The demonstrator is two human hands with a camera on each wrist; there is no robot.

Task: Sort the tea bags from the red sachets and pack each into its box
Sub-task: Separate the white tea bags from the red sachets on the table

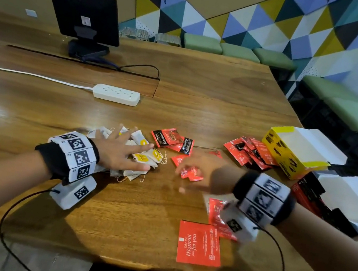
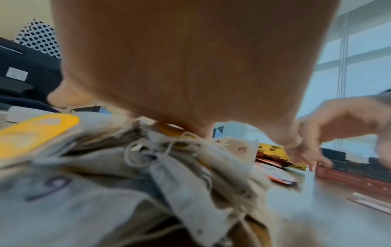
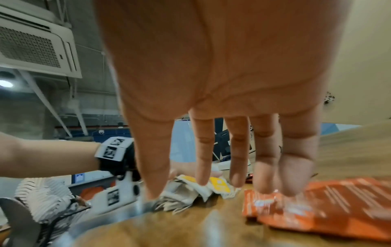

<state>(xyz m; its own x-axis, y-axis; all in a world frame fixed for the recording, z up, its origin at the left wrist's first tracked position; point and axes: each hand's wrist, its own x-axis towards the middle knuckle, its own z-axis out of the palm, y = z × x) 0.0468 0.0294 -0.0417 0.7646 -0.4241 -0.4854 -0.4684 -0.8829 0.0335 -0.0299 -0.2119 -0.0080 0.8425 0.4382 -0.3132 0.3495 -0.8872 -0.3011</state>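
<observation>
A pile of white tea bags (image 1: 144,155) with yellow tags lies at the table's middle left. My left hand (image 1: 123,152) lies flat on it with fingers spread; in the left wrist view the palm (image 2: 180,66) covers the tea bags (image 2: 169,175). My right hand (image 1: 200,174) is blurred, with straight fingers (image 3: 294,167) touching a red sachet (image 3: 328,200) on the table. More red sachets lie in groups (image 1: 172,140) (image 1: 248,152) (image 1: 199,244). An open yellow box (image 1: 287,157) and an open red and black box (image 1: 307,193) stand at the right.
A white power strip (image 1: 116,94) with its cord lies further back, and a monitor (image 1: 84,15) stands at the far left. The wooden table's (image 1: 113,218) front edge runs close to my body. Green benches (image 1: 352,116) line the right wall.
</observation>
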